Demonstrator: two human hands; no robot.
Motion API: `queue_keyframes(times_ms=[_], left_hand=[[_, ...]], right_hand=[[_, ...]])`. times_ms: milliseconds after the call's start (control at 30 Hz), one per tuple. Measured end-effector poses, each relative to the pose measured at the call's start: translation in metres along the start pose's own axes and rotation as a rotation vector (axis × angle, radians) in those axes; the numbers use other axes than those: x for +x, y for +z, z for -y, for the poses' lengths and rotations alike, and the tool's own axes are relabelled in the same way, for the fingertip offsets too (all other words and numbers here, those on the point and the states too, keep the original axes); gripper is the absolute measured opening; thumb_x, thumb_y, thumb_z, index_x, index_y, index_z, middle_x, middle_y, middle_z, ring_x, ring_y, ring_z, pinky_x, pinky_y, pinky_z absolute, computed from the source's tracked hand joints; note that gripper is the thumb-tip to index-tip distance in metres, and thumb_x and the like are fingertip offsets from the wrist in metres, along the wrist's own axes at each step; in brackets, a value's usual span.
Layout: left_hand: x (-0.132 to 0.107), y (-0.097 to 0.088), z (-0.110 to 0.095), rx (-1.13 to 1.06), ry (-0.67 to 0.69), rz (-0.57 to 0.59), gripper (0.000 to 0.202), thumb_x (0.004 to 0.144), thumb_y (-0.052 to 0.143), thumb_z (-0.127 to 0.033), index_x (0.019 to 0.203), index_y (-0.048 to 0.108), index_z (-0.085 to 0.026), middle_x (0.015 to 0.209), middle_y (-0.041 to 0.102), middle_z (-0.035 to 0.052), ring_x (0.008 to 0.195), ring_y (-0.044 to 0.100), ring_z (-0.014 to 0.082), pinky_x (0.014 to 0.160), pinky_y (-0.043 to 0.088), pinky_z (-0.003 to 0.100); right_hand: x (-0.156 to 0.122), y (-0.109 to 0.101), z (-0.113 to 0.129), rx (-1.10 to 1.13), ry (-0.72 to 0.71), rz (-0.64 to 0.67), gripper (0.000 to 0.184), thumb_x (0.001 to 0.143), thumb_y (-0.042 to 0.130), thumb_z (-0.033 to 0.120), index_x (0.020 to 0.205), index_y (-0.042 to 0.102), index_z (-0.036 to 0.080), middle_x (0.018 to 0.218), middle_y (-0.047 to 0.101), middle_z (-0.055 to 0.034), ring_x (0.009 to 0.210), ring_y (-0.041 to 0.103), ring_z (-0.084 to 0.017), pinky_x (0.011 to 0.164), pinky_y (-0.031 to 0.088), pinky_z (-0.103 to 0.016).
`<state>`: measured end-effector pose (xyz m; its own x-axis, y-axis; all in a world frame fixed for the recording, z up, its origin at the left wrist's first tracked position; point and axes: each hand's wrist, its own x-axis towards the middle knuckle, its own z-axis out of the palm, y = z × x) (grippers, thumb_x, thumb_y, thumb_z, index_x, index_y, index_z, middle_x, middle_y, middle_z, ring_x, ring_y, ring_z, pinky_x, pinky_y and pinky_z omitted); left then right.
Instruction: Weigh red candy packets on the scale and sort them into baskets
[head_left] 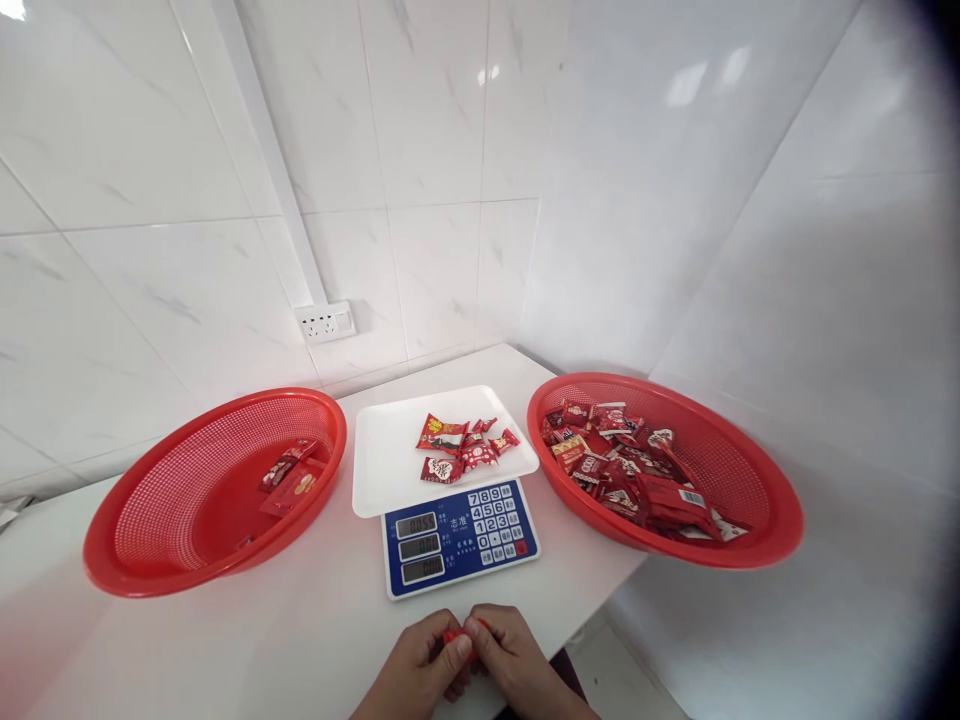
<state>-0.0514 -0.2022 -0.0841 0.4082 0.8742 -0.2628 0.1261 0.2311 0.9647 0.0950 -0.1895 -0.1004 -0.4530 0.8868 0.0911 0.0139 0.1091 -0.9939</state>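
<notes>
At the table's front edge, my left hand (424,662) and my right hand (517,655) meet with their thumbs close together. Between them they pinch a small red packet (451,636), mostly hidden by the fingers. Just beyond stands a blue and white digital scale (461,540) with a keypad and three displays. Several red wrapped sweets (480,455) and small packets lie on its white tray (386,450), grouped toward the right side.
A red mesh basket (135,570) on the left holds a few red packets (292,480). Another red basket (780,520) on the right contains a heap of red packets (622,465), overhanging the table's right edge. Tiled walls and a socket (325,321) are behind.
</notes>
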Motion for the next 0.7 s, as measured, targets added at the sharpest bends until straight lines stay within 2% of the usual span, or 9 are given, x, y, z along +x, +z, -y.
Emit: queue_keyframes(times_ms=[200,500,700], left_hand=[[-0.0012,0.0005,-0.0023,0.034,0.035,-0.036,0.046,0.075,0.048,-0.062,0.063,0.044,-0.018,0.056,0.046,-0.0025,0.052,0.043,0.0108,0.053,0.036,0.024],[-0.0027,0.0023,0.0044,-0.029,0.002,-0.044,0.044,0.074,0.05,-0.061,0.066,0.043,-0.018,0.057,0.048,-0.0025,0.053,0.044,0.0114,0.054,0.036,0.025],[-0.0032,0.0034,0.0068,-0.007,0.037,-0.043,0.044,0.075,0.049,-0.061,0.064,0.043,-0.018,0.056,0.045,-0.003,0.052,0.042,0.0108,0.052,0.035,0.023]], right_hand=[[-0.002,0.0011,-0.0052,-0.062,0.016,-0.044,0.043,0.088,0.038,0.046,0.056,0.048,0.018,0.055,0.05,0.0006,0.051,0.047,-0.011,0.05,0.037,-0.022],[-0.0018,-0.0001,-0.002,-0.169,0.014,-0.052,0.048,0.088,0.035,0.049,0.054,0.046,0.017,0.053,0.049,0.0004,0.052,0.048,-0.011,0.052,0.038,-0.021],[-0.0049,0.0027,-0.0013,-0.208,-0.013,-0.055,0.048,0.09,0.033,0.047,0.054,0.047,0.018,0.053,0.051,0.0009,0.051,0.049,-0.01,0.051,0.039,-0.02]])
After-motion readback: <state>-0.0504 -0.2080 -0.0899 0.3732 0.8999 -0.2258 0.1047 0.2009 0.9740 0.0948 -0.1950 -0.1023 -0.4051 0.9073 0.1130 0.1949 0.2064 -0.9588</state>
